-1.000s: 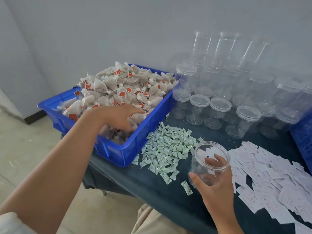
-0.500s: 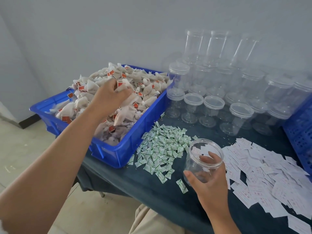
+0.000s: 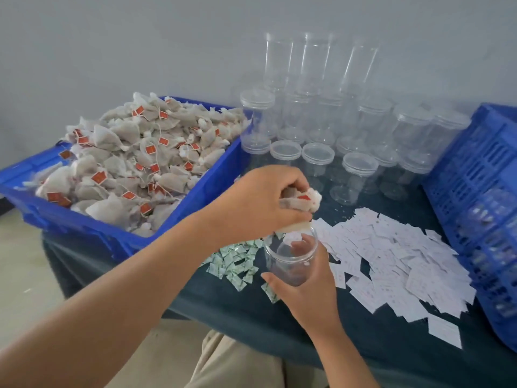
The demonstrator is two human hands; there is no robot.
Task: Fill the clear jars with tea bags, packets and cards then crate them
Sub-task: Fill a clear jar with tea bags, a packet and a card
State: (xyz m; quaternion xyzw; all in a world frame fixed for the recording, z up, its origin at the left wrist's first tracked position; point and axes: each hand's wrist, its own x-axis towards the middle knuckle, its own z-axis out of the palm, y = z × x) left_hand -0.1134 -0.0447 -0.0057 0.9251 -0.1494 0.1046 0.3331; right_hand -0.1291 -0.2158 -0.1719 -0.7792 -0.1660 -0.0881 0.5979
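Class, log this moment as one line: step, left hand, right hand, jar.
step: bagging | left hand: grips tea bags over clear jar | right hand: holds clear jar | jar: lidless, looks empty

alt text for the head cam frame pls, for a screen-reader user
A left hand holds a clump of tea bags over the mouth of the open clear jar gripped in the right hand. Around them on the dark table: a blue bin heaped with more bags, green packets, white cards, lidded empty jars and a blue crate.
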